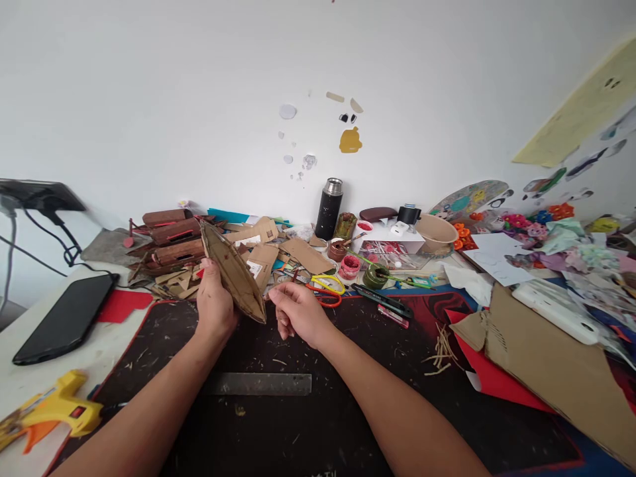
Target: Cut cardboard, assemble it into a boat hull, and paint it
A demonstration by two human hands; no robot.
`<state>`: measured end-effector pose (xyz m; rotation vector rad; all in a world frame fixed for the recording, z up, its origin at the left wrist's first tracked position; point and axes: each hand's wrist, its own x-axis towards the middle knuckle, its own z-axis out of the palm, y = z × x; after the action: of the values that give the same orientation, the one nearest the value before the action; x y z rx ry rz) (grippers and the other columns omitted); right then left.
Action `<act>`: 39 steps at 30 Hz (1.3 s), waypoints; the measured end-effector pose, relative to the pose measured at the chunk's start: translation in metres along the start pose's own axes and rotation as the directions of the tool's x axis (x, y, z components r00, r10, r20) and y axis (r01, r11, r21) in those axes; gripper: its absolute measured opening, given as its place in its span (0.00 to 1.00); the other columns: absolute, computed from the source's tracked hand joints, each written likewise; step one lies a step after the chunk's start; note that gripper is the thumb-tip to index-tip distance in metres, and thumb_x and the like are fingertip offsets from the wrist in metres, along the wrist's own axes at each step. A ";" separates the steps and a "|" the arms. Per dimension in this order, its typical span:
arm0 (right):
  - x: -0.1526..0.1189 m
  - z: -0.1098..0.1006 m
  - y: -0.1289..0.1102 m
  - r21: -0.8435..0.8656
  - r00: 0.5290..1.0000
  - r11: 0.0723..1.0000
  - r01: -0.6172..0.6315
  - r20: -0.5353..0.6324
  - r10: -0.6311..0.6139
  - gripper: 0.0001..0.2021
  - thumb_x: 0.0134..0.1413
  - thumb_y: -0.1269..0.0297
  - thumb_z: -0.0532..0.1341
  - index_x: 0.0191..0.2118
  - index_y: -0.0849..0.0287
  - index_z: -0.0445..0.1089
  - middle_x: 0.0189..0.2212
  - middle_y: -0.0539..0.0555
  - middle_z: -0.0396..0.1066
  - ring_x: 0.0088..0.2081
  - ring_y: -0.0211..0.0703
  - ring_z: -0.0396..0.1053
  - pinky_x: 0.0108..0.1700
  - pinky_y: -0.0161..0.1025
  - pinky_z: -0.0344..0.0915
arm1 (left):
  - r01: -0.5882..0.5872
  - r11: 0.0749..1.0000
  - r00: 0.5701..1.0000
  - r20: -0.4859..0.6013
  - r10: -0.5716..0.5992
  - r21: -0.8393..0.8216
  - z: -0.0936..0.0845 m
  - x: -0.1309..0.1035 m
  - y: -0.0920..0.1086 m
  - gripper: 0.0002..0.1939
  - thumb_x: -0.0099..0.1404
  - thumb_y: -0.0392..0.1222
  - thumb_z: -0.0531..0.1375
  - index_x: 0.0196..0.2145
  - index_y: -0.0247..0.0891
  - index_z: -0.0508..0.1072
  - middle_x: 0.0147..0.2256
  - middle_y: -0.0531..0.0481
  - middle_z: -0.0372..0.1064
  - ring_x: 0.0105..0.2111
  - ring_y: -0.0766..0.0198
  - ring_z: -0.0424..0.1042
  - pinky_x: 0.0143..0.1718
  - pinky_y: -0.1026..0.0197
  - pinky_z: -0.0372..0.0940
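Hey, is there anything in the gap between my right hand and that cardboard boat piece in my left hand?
Nothing visible. The right hand hangs loosely curled just right of the cardboard boat piece, which the left hand grips, with only the dark mat beneath the gap.

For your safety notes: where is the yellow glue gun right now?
In the head view, the yellow glue gun lies at the table's near left corner, beside the dark mat, below the black phone.

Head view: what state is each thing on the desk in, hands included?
left hand: gripping the cardboard boat hull, held tilted above the mat
right hand: loosely curled, holding nothing, just beside the hull
flask: upright, capped
glue gun: lying on its side
metal ruler: flat on the mat
phone: screen dark
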<state>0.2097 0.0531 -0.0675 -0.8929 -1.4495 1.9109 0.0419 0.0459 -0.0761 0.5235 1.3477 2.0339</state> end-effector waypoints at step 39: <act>0.001 0.003 0.013 -0.322 1.000 0.947 -0.009 0.008 0.012 0.03 0.70 0.65 0.59 0.41 0.55 0.65 0.13 0.39 0.63 0.14 0.36 0.67 0.20 0.29 0.58 | -0.226 0.867 0.971 0.171 0.166 0.444 -0.002 -0.020 0.007 0.13 0.69 0.51 0.59 0.44 0.41 0.75 0.48 0.44 0.77 0.53 0.49 0.74 0.59 0.51 0.66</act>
<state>0.2062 0.0488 -0.0799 -1.0383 -1.7994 1.7136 0.0529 0.0290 -0.0699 1.0221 1.7668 1.7858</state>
